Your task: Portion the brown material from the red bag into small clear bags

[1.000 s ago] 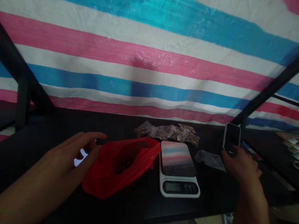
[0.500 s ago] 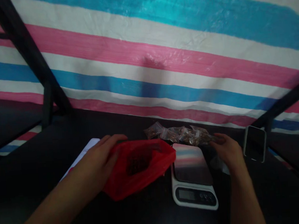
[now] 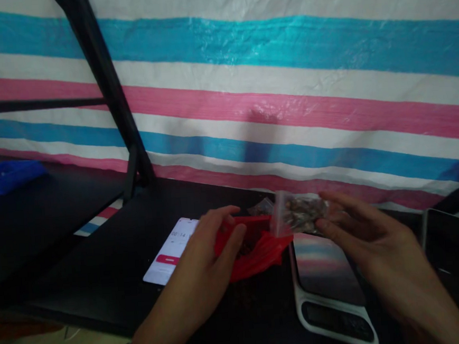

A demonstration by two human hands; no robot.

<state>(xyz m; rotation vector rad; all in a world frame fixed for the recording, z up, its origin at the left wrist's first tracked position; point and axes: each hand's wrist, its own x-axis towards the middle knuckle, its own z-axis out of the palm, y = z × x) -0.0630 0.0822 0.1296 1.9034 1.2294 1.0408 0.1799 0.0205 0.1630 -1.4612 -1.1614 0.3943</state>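
Note:
My right hand (image 3: 371, 235) pinches a small clear zip-lock bag (image 3: 302, 214) of brown bits by its right end, holding it above the scale's far edge. The contents are too blurred to name. At the left, my left hand (image 3: 215, 247) grips the near-left rim of a red plastic bag (image 3: 260, 257), thumb and fingers curled at its opening. Dark bits show inside the red bag. Just right of it lies a white kitchen scale (image 3: 329, 275) with a bare metal plate and an unlit display. Another small zip-lock bag (image 3: 262, 207) lies behind the red bag, partly hidden.
A phone with a lit timer screen (image 3: 167, 256) lies left of my left hand. A second phone, dark-screened (image 3: 445, 242), is at the far right. A blue tray (image 3: 9, 176) sits on the left black surface. A black metal post (image 3: 107, 91) rises before the striped sheet.
My right hand has lifted one zip-lock bag from the pile behind the scale and brought it left beside the red bag. The view has turned left, showing more of the timer phone.

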